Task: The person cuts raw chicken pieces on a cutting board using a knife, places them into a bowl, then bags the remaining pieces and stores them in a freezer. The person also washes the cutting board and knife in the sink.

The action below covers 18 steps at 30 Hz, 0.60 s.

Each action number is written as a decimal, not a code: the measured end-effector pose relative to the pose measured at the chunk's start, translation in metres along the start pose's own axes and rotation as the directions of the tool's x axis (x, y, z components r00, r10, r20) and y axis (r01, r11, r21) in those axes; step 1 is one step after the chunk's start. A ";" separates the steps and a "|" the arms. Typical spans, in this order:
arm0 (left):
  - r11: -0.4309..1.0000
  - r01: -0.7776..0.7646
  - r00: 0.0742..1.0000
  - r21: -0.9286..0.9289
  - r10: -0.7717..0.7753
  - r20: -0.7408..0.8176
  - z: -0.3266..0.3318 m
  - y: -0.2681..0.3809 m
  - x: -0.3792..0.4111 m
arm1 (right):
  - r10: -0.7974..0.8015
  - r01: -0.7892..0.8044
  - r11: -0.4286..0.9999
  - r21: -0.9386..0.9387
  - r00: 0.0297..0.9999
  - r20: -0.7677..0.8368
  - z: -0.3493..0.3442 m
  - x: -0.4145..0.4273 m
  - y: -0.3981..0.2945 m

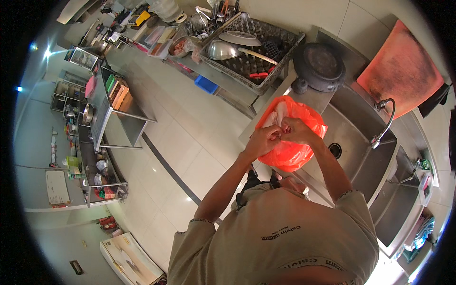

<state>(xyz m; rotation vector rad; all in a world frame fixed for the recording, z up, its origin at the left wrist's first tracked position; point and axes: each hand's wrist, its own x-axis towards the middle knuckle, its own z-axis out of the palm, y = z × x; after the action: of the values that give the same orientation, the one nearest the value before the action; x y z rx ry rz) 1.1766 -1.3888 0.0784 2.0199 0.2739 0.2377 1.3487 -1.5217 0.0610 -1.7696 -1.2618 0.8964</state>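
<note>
A bright orange-red plastic bag [290, 162] spreads open in front of me, over the near edge of the steel sink [342, 121]. Inside its mouth shows a whitish, translucent plastic bag [279, 111], bunched upward. My left hand [264, 141] and my right hand [296, 131] meet above the bags, fingers curled and pinching the gathered whitish plastic between them. What the bags contain is hidden. A basin drain [335, 151] lies to the right of my right forearm.
Beyond the bag are a dark round pan [319, 66] and a black crate [254, 76] holding a wok [223, 50]. A curved faucet [388, 121] and a stained red cutting board [400, 71] stand at right. A steel table [133, 130] is at left.
</note>
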 end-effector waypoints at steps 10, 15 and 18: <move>0.907 -0.270 0.961 0.322 0.273 0.034 -0.004 0.009 0.007 | 0.023 -0.019 0.993 0.118 0.999 -0.025 0.004 -0.004 0.004; 0.929 -0.249 0.968 0.273 0.239 0.069 -0.009 0.007 0.005 | 0.074 -0.073 0.991 0.110 0.997 0.001 0.003 -0.002 0.004; 0.914 -0.298 0.954 0.276 0.273 0.126 -0.015 0.008 0.004 | 0.127 -0.127 0.984 0.129 0.992 0.011 0.003 -0.004 -0.003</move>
<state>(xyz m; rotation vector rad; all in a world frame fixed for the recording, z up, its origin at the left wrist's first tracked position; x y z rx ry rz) 1.1771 -1.3784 0.0927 2.3581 -0.0481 0.3079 1.3438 -1.5242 0.0625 -1.7613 -1.0771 1.0296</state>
